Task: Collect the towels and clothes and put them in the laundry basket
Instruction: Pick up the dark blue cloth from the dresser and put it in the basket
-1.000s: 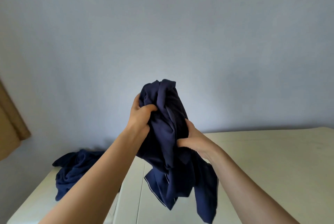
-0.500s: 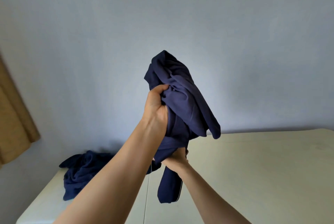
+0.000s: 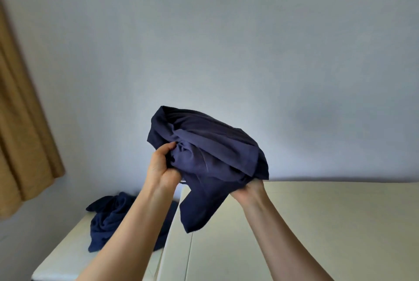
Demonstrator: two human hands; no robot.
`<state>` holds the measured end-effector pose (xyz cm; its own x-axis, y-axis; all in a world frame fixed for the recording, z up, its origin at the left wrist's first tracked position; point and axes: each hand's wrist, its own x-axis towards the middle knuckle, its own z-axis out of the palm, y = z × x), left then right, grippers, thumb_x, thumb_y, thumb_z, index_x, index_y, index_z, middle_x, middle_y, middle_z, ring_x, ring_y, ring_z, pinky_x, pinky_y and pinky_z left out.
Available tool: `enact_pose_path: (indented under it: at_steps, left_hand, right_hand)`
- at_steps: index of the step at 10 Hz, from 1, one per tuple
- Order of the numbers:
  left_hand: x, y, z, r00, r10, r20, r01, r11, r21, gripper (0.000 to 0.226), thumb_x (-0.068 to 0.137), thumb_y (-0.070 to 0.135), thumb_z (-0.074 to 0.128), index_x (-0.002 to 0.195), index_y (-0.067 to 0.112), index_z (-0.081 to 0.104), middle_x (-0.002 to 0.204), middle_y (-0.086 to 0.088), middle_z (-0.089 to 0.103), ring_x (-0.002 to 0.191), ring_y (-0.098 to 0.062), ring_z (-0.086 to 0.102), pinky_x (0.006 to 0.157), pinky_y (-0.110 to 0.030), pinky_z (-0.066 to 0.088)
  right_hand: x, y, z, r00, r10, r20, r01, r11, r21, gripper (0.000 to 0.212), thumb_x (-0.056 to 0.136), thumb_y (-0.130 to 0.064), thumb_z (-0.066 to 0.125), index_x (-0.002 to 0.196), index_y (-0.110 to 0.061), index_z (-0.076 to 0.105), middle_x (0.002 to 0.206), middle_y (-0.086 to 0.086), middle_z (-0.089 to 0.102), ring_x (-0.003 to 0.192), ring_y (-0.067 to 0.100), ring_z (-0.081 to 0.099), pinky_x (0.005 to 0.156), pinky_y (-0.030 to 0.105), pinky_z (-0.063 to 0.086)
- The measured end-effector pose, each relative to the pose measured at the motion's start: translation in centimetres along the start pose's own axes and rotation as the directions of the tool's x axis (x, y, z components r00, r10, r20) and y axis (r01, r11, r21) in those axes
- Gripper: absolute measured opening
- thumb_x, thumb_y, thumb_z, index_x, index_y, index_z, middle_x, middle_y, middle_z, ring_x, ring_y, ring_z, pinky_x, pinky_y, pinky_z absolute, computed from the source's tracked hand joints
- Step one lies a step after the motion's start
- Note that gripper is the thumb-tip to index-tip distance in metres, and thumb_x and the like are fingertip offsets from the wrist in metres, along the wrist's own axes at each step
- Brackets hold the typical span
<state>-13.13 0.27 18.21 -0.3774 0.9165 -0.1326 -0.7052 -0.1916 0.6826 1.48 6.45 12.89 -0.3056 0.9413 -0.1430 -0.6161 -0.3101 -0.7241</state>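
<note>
A navy blue garment is bunched up in the air in front of the wall, a flap of it hanging down toward the white surface. My left hand grips its left side with fingers dug into the folds. My right hand holds it from below on the right, mostly hidden under the cloth. A second navy blue garment lies crumpled on the white surface at the lower left, partly behind my left forearm. No laundry basket is in view.
A white tabletop spreads across the lower right, with a seam running down it. A tan curtain hangs at the left edge. A plain pale blue wall fills the background.
My right hand has moved from below my left hand out to the right, under the cloth. The garment has gone from a tall bundle to a wider, flatter bunch. The view has shifted left.
</note>
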Motion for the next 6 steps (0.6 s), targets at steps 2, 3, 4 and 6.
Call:
enact_pose_path:
  at_steps: [2,3,4,6]
  left_hand:
    - [-1.6,-3.4,-3.3,0.981,-0.009,-0.193,0.083,0.922,0.378,0.02,0.093,0.029,0.044,0.082,0.017,0.055,0.087,0.0,0.061,0.085,-0.02,0.053,0.081,-0.041,0.04]
    - [-3.2,-4.2,-2.6,0.973,-0.033,-0.227,0.07,0.985,0.157,0.036,0.102,0.031,0.029,0.081,0.013,0.052,0.086,-0.006,0.054,0.075,-0.02,0.052,0.071,-0.037,0.041]
    - [-4.2,-4.6,-2.5,0.973,0.119,-0.2,-0.092,0.986,0.137,0.038,0.105,0.014,0.024,0.073,0.012,0.045,0.078,-0.003,0.047,0.066,-0.013,0.052,0.061,-0.025,0.043]
    - [-5.1,-2.0,-8.1,0.716,0.697,-0.046,-0.612,0.657,0.441,0.022,0.08,0.013,0.062,0.076,0.013,0.04,0.073,0.007,0.036,0.056,0.021,0.048,0.056,0.0,0.038]
  right_hand:
    - [-2.3,-3.6,1.0,0.977,0.116,-0.178,-0.14,0.982,-0.128,0.026,0.103,-0.007,0.026,0.095,-0.012,0.05,0.086,0.006,0.048,0.075,0.014,0.057,0.073,0.016,0.045]
    - [-2.4,-2.5,1.2,0.995,-0.031,0.099,0.062,0.942,-0.329,0.027,0.101,-0.014,0.033,0.076,-0.016,0.044,0.073,0.001,0.042,0.066,0.015,0.043,0.061,0.023,0.038]
    - [-2.0,-2.3,2.3,0.96,0.145,0.241,-0.154,0.988,0.017,0.017,0.096,-0.015,0.041,0.085,-0.012,0.053,0.073,0.005,0.06,0.075,0.019,0.053,0.066,0.029,0.05]
    - [-1.0,0.3,2.9,0.842,0.28,0.461,-0.168,0.949,-0.268,0.01,0.088,-0.004,0.057,0.09,-0.01,0.066,0.079,0.006,0.07,0.062,0.009,0.07,0.055,0.023,0.057]
